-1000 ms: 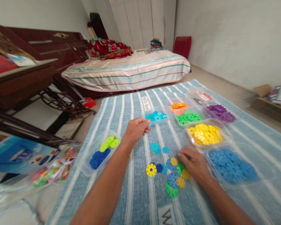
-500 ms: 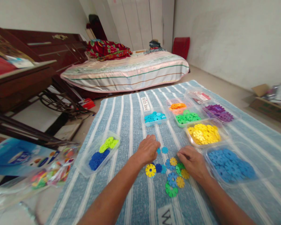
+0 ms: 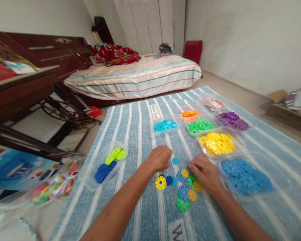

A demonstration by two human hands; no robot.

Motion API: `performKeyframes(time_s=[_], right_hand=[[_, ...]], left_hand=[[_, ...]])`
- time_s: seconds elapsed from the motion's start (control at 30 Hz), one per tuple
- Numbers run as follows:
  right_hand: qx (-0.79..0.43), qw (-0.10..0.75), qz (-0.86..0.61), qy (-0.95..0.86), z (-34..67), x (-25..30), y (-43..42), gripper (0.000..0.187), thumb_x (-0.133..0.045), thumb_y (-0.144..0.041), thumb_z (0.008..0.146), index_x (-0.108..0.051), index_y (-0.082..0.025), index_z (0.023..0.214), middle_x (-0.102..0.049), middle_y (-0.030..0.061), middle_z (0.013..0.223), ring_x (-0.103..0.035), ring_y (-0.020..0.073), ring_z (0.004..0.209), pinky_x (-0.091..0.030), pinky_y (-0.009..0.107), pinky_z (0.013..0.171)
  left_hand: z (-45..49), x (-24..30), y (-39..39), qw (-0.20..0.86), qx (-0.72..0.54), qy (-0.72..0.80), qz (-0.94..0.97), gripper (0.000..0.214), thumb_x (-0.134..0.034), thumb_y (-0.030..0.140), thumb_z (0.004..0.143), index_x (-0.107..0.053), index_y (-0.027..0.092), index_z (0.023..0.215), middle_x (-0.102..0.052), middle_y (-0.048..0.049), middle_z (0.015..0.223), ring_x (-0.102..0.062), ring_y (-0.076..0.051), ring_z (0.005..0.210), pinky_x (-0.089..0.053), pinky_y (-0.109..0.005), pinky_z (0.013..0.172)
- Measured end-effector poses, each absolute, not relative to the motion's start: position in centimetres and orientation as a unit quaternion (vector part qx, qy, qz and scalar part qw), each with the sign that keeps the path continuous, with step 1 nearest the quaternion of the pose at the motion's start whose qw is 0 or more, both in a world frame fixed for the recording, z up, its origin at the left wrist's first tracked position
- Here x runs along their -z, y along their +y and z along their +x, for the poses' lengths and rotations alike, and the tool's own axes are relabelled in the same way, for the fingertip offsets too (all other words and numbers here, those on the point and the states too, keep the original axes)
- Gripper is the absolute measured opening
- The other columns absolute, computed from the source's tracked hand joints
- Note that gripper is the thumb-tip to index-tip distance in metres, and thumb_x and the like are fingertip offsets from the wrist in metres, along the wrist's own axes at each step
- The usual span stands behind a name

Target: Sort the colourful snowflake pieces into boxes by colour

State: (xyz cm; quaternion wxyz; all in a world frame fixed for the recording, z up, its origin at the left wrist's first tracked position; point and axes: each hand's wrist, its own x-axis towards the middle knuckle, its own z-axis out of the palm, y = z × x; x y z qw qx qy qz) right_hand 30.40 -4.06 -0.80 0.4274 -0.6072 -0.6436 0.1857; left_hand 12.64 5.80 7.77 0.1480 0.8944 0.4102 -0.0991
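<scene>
My left hand (image 3: pixel 161 158) is closed, its fingertips turned down beside a light blue notched disc (image 3: pixel 176 161); another light blue bit peeks out under them. To its right, my right hand (image 3: pixel 204 170) pinches thumb against fingers near a green disc (image 3: pixel 191 181). Whatever either hand holds is hidden. Below the hands lie a yellow flower disc (image 3: pixel 160 183), a dark blue disc (image 3: pixel 169 180) and a light blue one in a touching row. Beside that row, medium blue discs (image 3: pixel 184 192), yellow discs and a lower green disc (image 3: pixel 183 203) form a cluster.
Clear tubs of yellow discs (image 3: pixel 217 143), blue discs (image 3: pixel 245 177), green, purple, orange and light blue discs stand at the right and back of the striped cloth (image 3: pixel 130 134). A tub with lime and dark blue discs (image 3: pixel 104 171) sits left. Beyond is a bed (image 3: pixel 140 78).
My left hand has turned slightly, its fingers curling inward above the light blue piece. My right hand and the discs on the cloth look nearly unchanged; the view shifts slightly.
</scene>
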Motion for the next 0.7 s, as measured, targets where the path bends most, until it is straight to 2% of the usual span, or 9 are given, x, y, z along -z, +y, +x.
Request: performKeyframes(time_s=[0.13,0.23,0.37,0.53,0.63,0.7], right_hand=[[-0.184,0.425,-0.605,-0.648,30.4,0.9,-4.0,0.019,-0.050,-0.027,0.083,-0.059,-0.021,0.068,-0.058,0.0008,0.070,-0.055,0.0162,0.074,-0.041,0.029,0.068],[-0.182,0.425,-0.605,-0.649,30.4,1.0,-4.0,0.018,-0.050,-0.027,0.083,-0.059,-0.021,0.068,-0.058,0.0007,0.070,-0.055,0.0161,0.074,-0.041,0.028,0.068],[-0.179,0.426,-0.605,-0.648,30.4,1.0,-4.0,0.019,-0.050,-0.028,0.083,-0.059,-0.021,0.068,-0.058,0.0005,0.069,-0.055,0.0156,0.072,-0.042,0.028,0.068],[-0.178,0.424,-0.608,-0.647,30.4,0.9,-4.0,0.019,-0.050,-0.028,0.082,-0.060,-0.021,0.068,-0.058,0.0005,0.069,-0.055,0.0155,0.072,-0.041,0.028,0.068],[-0.181,0.425,-0.606,-0.647,30.4,0.8,-4.0,0.019,-0.050,-0.028,0.083,-0.060,-0.021,0.068,-0.059,0.0005,0.069,-0.055,0.0154,0.072,-0.041,0.027,0.068],[-0.184,0.426,-0.605,-0.648,30.4,0.8,-4.0,0.019,-0.050,-0.027,0.083,-0.060,-0.021,0.068,-0.058,0.0007,0.069,-0.055,0.0156,0.072,-0.041,0.028,0.068]], left_hand=[[13.1,-6.9,6.1,0.231,0.067,0.430,0.870,0.002,-0.059,0.019,0.064,-0.058,0.019,0.064,-0.059,0.0011,0.065,-0.056,-0.015,0.068,-0.037,-0.024,0.058],[13.7,-6.3,6.3,0.241,0.052,0.445,0.861,0.006,-0.061,0.022,0.065,-0.060,0.019,0.069,-0.061,0.0015,0.068,-0.057,-0.015,0.068,-0.036,-0.022,0.057],[14.3,-5.9,6.2,0.239,0.042,0.467,0.850,0.019,-0.064,0.018,0.061,-0.065,0.020,0.080,-0.064,-0.0008,0.074,-0.058,-0.017,0.073,-0.038,-0.025,0.062],[14.4,-5.9,6.1,0.262,0.039,0.468,0.843,0.009,-0.067,0.017,0.055,-0.063,0.018,0.063,-0.060,0.0010,0.063,-0.057,-0.016,0.066,-0.038,-0.024,0.059],[13.9,-6.5,6.7,0.291,0.021,0.464,0.836,0.007,-0.066,0.021,0.060,-0.060,0.017,0.060,-0.056,0.0036,0.057,-0.053,-0.011,0.058,-0.037,-0.021,0.054],[13.3,-7.6,7.7,0.324,-0.042,0.468,0.821,0.012,-0.063,0.027,0.064,-0.060,0.015,0.061,-0.056,0.0036,0.057,-0.052,-0.010,0.056,-0.038,-0.020,0.054]])
